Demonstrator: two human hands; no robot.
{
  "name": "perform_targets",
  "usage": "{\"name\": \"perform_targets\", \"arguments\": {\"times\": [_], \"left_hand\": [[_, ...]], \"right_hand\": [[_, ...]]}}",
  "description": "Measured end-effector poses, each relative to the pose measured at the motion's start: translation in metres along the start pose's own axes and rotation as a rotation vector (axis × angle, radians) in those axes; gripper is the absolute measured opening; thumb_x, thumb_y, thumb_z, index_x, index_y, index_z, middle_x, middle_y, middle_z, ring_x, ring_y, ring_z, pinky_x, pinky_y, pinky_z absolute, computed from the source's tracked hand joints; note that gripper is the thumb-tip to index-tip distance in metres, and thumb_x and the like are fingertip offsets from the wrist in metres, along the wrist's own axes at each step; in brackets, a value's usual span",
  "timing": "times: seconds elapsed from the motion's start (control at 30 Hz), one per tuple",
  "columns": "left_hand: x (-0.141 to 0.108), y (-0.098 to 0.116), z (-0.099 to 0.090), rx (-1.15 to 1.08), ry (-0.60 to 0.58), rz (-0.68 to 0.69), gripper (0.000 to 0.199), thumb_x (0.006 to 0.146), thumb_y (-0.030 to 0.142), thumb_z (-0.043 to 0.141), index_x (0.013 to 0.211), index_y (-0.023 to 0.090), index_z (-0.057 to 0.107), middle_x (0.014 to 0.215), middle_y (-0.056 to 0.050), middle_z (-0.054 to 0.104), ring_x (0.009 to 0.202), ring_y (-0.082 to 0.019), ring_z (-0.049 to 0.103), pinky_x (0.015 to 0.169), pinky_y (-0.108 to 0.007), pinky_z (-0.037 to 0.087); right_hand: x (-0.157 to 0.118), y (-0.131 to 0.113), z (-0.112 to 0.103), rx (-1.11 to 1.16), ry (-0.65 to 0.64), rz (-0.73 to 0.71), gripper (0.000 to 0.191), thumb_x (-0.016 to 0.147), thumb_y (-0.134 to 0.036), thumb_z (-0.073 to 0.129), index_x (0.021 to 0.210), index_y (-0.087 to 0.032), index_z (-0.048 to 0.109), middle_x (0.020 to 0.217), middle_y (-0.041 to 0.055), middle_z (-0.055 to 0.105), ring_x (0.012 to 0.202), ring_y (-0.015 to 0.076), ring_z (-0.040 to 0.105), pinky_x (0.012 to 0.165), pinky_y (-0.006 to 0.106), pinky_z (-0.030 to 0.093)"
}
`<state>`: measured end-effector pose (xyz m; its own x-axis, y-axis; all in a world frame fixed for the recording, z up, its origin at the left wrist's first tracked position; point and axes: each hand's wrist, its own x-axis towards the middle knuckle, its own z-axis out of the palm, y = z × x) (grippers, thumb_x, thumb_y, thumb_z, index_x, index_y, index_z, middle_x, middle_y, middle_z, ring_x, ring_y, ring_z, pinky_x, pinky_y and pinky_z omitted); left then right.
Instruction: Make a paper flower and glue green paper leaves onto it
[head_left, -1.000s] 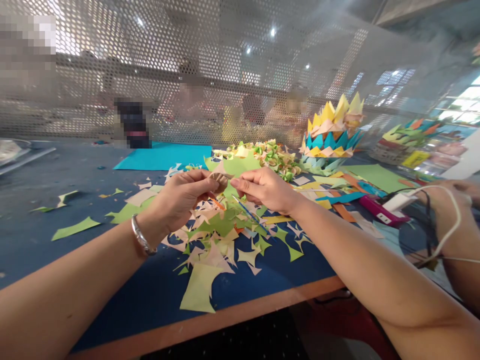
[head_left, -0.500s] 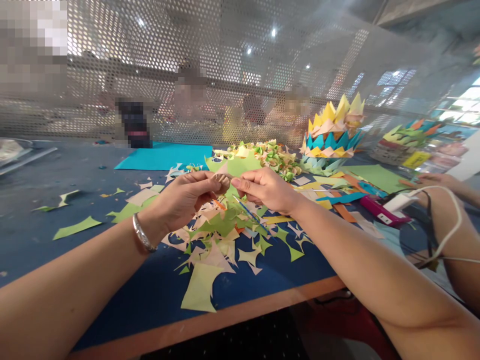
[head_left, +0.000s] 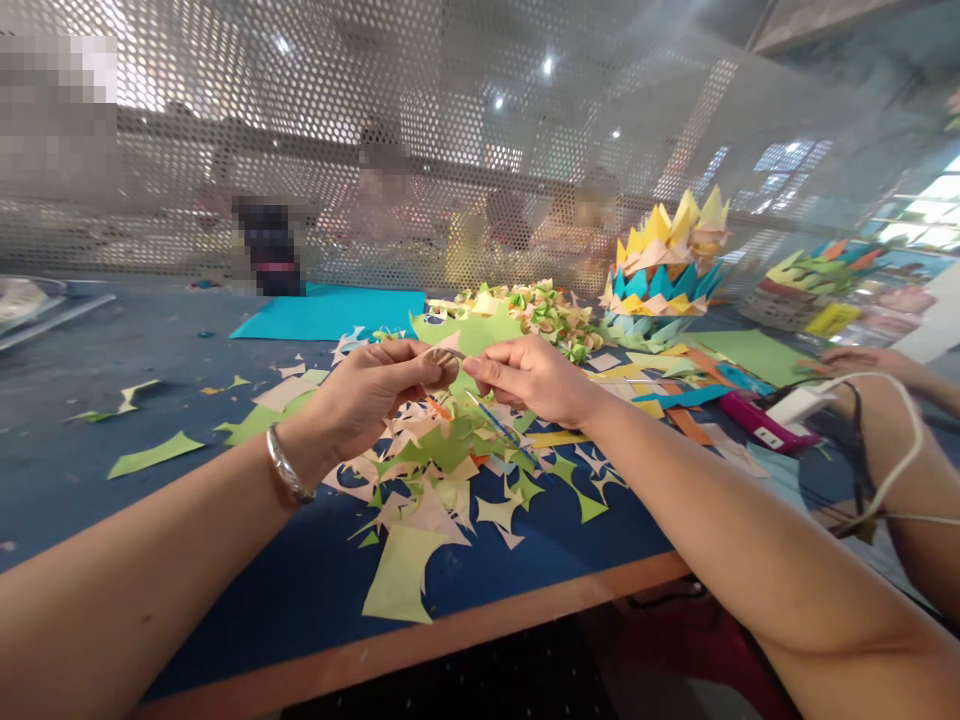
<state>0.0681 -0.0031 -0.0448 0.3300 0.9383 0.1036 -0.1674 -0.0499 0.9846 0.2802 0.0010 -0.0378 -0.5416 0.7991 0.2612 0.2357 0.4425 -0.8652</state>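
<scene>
A small round piece of pale pinkish paper (head_left: 448, 369) with creases in it is pinched between the thumb and fingers of my left hand (head_left: 375, 390). A thin curved edge of the paper reaches to the fingertips of my right hand (head_left: 529, 378), which are pressed together on it. Both hands are raised over a heap of pink and green paper offcuts (head_left: 442, 440). Under my right hand, a slim blue stick (head_left: 499, 425) lies on the scraps. The inner sides of the fingers are hidden.
Curled paper pieces (head_left: 551, 315) are piled behind my hands, beside a blue sheet (head_left: 330, 312). A tiered folded-paper piece (head_left: 664, 280) stands at the back right. Near another person's arm (head_left: 892, 450) are a magenta power strip (head_left: 772, 420) and cables. The table edge (head_left: 420, 640) runs in front.
My hands have stayed almost in place. The thin edge of the paper between my fingertips shows a little more as a curve. The other person's hand has shifted slightly left.
</scene>
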Motion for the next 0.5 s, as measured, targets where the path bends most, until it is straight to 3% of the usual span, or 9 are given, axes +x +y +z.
{"name": "perform_targets", "arguments": {"times": [0.5], "left_hand": [[-0.0005, 0.002, 0.0032, 0.118, 0.028, 0.07, 0.016, 0.07, 0.036, 0.081, 0.063, 0.022, 0.077, 0.072, -0.003, 0.07, 0.068, -0.014, 0.052, 0.061, -0.027, 0.037]], "right_hand": [[-0.0015, -0.0015, 0.0, 0.052, -0.002, -0.006, 0.041, 0.092, -0.048, 0.068, 0.067, -0.017, 0.057, 0.043, -0.0116, 0.031, 0.038, 0.0051, 0.025, 0.039, 0.023, 0.018]]}}
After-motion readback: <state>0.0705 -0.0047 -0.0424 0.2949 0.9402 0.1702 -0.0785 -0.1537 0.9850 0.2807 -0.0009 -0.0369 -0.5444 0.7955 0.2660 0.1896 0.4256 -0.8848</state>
